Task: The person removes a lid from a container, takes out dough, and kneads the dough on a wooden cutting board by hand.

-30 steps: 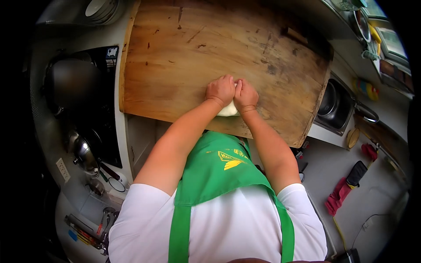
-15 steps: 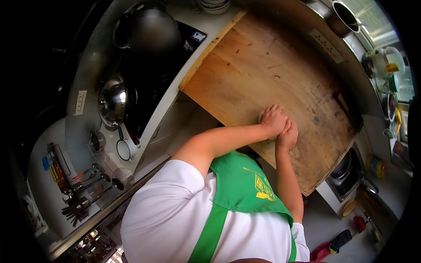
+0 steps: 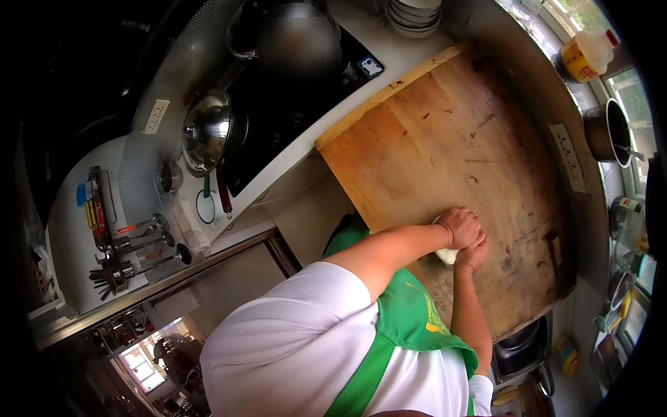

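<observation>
A pale lump of dough (image 3: 447, 255) lies near the front edge of a large wooden board (image 3: 417, 153). My left hand (image 3: 460, 226) is closed over its far side, fingers curled. Against it, my right hand (image 3: 472, 254) is closed too, its fingers touching the left hand and bearing on the dough from the right. Much of the dough is hidden under both hands, so only its near part and a sliver by the left knuckles show. A green apron (image 3: 424, 313) hangs close to the board's front edge.
Left of the board is a black stove with a lidded steel wok (image 3: 208, 132) and a phone (image 3: 370, 66). Bowls (image 3: 413, 17) are stacked behind. Ladles (image 3: 167, 240) lie on the left counter. A sink (image 3: 521, 344) sits at right, a pot (image 3: 608, 133) by the window.
The view has turned and shifted, so the board sits farther right. Both hands stay together on the dough, and more of the dough shows between my wrists.
</observation>
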`<state>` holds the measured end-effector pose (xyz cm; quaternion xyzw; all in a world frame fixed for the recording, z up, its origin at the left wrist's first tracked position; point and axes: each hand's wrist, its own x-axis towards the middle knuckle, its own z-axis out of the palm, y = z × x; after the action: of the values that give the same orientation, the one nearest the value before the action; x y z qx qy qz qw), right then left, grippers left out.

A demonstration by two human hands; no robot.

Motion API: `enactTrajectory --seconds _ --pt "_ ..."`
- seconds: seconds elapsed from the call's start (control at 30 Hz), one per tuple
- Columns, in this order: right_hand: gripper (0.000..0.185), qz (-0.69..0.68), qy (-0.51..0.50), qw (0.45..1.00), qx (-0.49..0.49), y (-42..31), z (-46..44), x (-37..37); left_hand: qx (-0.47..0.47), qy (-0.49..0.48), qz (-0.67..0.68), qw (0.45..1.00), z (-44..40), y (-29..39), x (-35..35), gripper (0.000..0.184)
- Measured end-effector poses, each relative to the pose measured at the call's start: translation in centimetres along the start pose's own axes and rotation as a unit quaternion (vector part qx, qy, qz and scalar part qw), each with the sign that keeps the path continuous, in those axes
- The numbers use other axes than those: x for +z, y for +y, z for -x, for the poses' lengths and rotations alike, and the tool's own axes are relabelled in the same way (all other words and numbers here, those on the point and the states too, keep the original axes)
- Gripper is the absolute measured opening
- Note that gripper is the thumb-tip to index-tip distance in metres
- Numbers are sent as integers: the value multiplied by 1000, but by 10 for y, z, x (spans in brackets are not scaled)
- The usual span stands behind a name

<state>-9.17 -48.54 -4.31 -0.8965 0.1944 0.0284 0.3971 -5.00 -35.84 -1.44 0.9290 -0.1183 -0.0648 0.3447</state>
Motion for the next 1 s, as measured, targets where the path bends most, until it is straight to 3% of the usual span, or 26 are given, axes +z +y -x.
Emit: enactTrajectory --seconds 0.13,0.47,0.6,0.67,0.7,0.77,0.8,0.83,0.9,0.97,1.0 --pt "42 60 2 997 48 -7 -12 -6 -47 -80 14 996 -18 6 -6 40" --pt "42 54 50 997 26 -6 -19 -4 -129 -79 59 987 -22 13 -25 35" --pt "44 57 38 998 17 -23 -7 -17 -154 -31 30 987 -20 2 11 33" --pt "39 -18 -50 999 14 -5 -8 -29 -219 -170 43 960 -12 10 -18 34" --pt "39 -16 -45 999 14 -8 0 -33 -214 -170 44 961 -2 11 -22 34" --pt "41 -6 -37 998 59 -39 34 -47 -120 -118 -40 985 23 19 -19 32" --pt "47 96 16 994 50 -70 58 -50 -70 -87 -21 994 39 21 -18 31" --pt "45 76 68 994 -49 -49 72 -41 -17 -57 0 998 55 21 -22 30" --pt "25 117 79 979 -144 -28 107 -28 81 -34 -2 996 85 17 -44 28" --pt "24 99 103 958 -250 -17 139 -21 225 111 -24 968 113 -5 -28 26" --pt "25 112 81 960 -244 -11 151 -22 260 124 -27 957 120 -13 -18 27"
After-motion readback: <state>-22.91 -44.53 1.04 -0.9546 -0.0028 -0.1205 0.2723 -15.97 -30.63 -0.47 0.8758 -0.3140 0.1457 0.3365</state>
